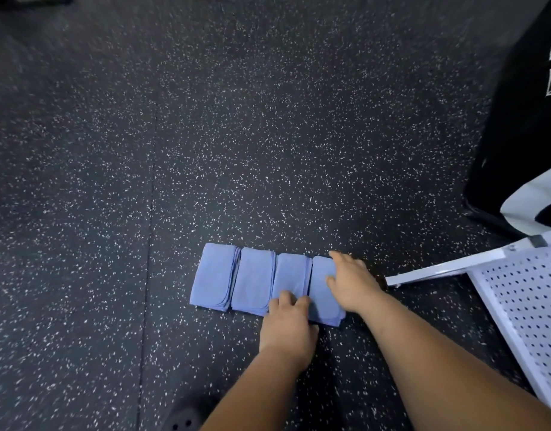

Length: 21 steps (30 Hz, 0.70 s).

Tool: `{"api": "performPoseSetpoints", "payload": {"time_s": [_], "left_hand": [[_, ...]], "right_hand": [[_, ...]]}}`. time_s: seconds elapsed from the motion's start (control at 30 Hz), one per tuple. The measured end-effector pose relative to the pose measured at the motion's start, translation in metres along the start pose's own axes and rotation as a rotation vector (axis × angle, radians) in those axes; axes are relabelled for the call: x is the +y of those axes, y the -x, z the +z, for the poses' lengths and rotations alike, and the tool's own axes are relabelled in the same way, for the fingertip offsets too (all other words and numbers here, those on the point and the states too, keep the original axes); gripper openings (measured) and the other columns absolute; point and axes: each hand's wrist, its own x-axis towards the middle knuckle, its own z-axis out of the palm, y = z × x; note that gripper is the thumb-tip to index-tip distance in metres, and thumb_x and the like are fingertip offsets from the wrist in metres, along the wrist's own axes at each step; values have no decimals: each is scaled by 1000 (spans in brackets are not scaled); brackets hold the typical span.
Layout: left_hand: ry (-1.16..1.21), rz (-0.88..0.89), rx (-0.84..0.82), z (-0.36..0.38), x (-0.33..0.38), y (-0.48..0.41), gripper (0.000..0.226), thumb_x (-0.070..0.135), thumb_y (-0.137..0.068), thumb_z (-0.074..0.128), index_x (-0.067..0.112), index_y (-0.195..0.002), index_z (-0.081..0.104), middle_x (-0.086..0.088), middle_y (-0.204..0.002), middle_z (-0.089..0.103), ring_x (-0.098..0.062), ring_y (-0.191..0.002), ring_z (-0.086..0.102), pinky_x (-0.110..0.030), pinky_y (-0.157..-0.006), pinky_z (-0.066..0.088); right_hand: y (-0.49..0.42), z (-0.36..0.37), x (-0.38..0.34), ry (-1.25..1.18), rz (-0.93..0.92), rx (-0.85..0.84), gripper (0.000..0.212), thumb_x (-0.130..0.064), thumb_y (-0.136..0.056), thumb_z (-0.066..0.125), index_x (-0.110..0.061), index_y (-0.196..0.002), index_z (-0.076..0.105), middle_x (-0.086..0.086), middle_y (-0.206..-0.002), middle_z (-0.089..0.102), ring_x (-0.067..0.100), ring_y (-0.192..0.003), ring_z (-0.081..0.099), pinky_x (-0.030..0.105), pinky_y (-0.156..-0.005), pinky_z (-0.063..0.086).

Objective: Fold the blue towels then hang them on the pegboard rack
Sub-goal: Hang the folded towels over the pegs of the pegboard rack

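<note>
Four blue towels [252, 279], each folded into a narrow soft pad with rounded corners and layered edges, lie side by side in a row on the floor [237, 135], their long sides touching. My right hand [353, 283] rests flat on the fourth towel [322, 293], the one at the right end, with fingers loose and spread over the nap. My left hand [288, 328] sits at the near end of the third towel [291, 275], knuckles up and fingers bent down onto the cloth right by the seam with the fourth. I cannot tell whether it pinches the edge or only presses it.

The floor is dark rubber, matte and flecked all over with pale specks. Near the towels on the right stands the pegboard rack [529, 309]: white metal, a flat panel punched with even rows of round holes and a straight square bar reaching toward the row. Beyond it is a black bag [523, 119] with white line markings. A dark shoe [182, 423] with round holes shows at the bottom edge.
</note>
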Motion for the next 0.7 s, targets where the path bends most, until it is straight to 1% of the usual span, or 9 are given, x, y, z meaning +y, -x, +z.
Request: {"api": "performPoseSetpoints", "payload": {"time_s": [0.07,0.17,0.27,0.37,0.43,0.5,0.6,0.67,0.7], "left_hand": [[12,-4,-4,1,1,-3,41,39,-100,60,29,-139,53,-1,-140,41,-28,-132,41,-43,-109,46],[4,-5,-20,0,3,-4,49,41,-102,60,28,-147,47,-3,-143,40,-28,-134,39,-43,-110,45],[-28,-5,-33,0,5,-4,54,44,-101,60,29,-150,44,-4,-143,39,-29,-133,38,-43,-109,46],[-70,8,-47,2,6,-1,56,45,-99,61,32,-150,42,-5,-143,36,-30,-133,36,-44,-109,45],[-83,27,-58,4,6,4,59,46,-98,62,34,-152,40,-5,-145,32,-30,-135,34,-44,-111,44],[-98,39,-67,3,7,10,60,48,-98,62,34,-152,41,-5,-146,31,-31,-137,33,-44,-112,43],[-59,50,-32,-6,13,19,50,49,-96,65,31,-141,51,-4,-140,40,-30,-134,37,-44,-110,44],[25,70,6,-16,21,24,39,47,-96,67,28,-129,58,-2,-131,49,-28,-129,43,-43,-106,47],[72,87,25,-23,27,28,33,46,-95,68,26,-120,60,-1,-125,54,-27,-125,47,-42,-102,49]], "right_hand": [[-3,-1,1,-9,3,11,67,-29,-109,52,-17,-167,21,6,-166,34,32,-146,37,43,-117,39],[-4,-6,0,14,23,18,66,-30,-107,58,-15,-164,28,10,-159,37,32,-142,41,43,-115,42],[-3,-10,2,56,46,-8,55,-35,-104,61,-17,-154,46,10,-150,41,31,-137,43,43,-110,47],[5,-13,3,40,61,-32,47,-36,-101,64,-21,-144,51,9,-142,50,30,-131,47,41,-106,48],[13,-16,3,-12,76,-58,40,-34,-100,64,-21,-134,46,7,-131,58,29,-117,57,40,-96,51],[24,-18,2,-81,90,-64,37,-32,-97,66,-21,-124,43,4,-116,63,25,-100,63,39,-86,53],[46,-27,-2,-255,118,12,41,-34,-89,73,-23,-117,45,-3,-101,61,19,-87,62,36,-77,52],[62,-35,-6,-360,125,88,44,-33,-86,77,-23,-117,47,-6,-99,60,16,-83,61,33,-72,50],[71,-41,-8,-417,123,129,44,-32,-85,78,-23,-117,48,-6,-102,61,16,-83,61,32,-72,49]]}}
